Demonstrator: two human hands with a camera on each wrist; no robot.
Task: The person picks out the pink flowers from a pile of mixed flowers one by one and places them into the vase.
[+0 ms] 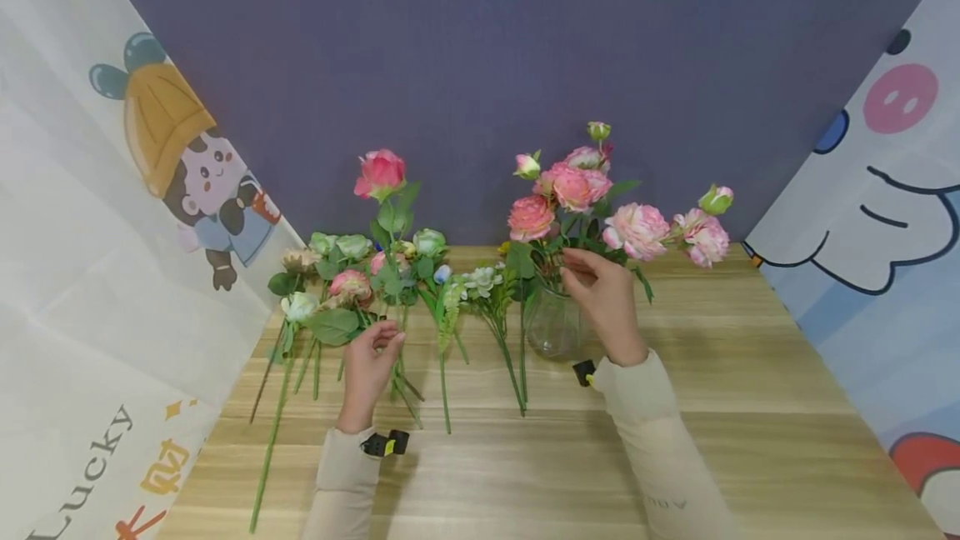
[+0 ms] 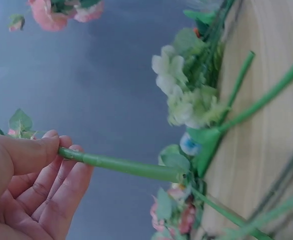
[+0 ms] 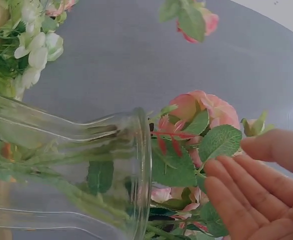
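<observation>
My left hand (image 1: pixel 370 367) pinches the green stem (image 2: pixel 131 168) of a pink rose (image 1: pixel 381 175) between thumb and fingertips. That rose stands upright above the flowers on the left of the table, its leaves (image 1: pixel 397 215) below the bloom. To the right, a clear glass vase (image 1: pixel 553 325) holds pink peonies (image 1: pixel 573 186) with several buds. Beside the vase mouth is my right hand (image 1: pixel 609 300), fingers loosely extended. In the right wrist view its fingertips come right up to a green leaf (image 3: pixel 220 142), and the thumb stays apart from them.
Loose artificial flowers lie left of the vase, among them a white rose (image 1: pixel 300 307), a pink bloom (image 1: pixel 350 285) and a white blossom sprig (image 1: pixel 482 280). Long stems (image 1: pixel 272 448) point toward the front of the wooden table (image 1: pixel 480 482). A dark panel (image 1: pixel 465 65) stands behind.
</observation>
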